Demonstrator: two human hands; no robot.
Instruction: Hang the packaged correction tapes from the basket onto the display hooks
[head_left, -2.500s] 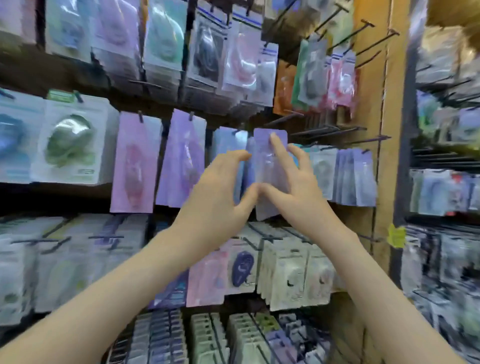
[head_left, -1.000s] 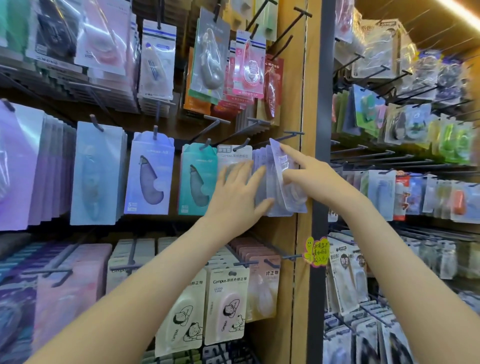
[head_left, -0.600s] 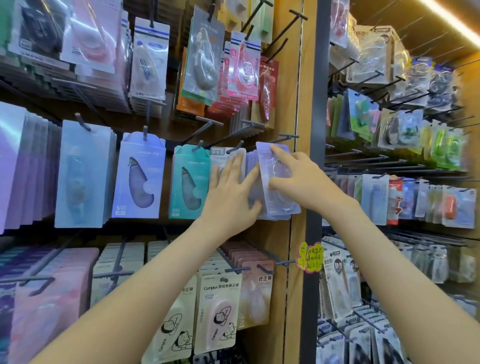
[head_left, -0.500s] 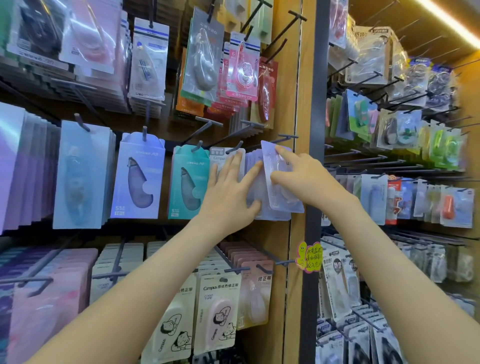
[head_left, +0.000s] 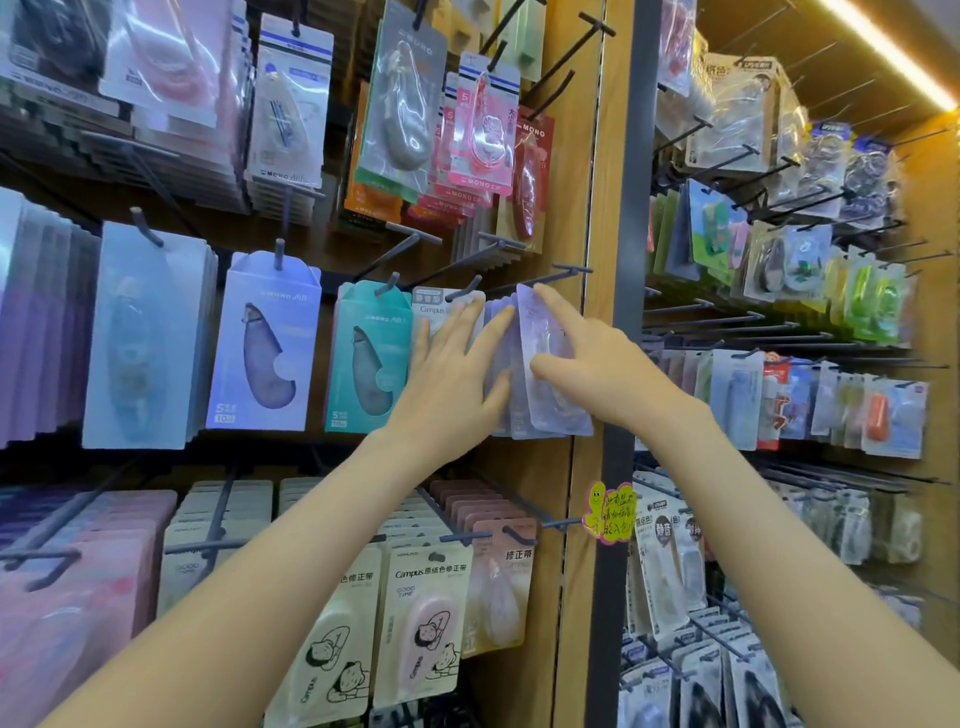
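Note:
A pale lilac packaged correction tape (head_left: 545, 364) is held up at a dark display hook (head_left: 563, 271) at the right end of the wooden panel. My right hand (head_left: 597, 371) pinches it, index finger along its top edge and thumb across its front. Just behind hangs a stack of like lilac packs (head_left: 501, 374). My left hand (head_left: 452, 384) lies flat with straight fingers on that stack. The basket is not in view.
Teal (head_left: 366, 353) and blue (head_left: 265, 338) tape packs hang to the left. Cream Campus packs (head_left: 423, 618) hang below on long hooks. A dark upright post (head_left: 623, 260) divides off a right bay with more hooks and packs. A yellow note (head_left: 610, 512) sticks to the post.
The view swung right from the purple packs to this end hook. My right hand brought the lilac pack up to the hook, and my left hand stays flat on the hanging stack.

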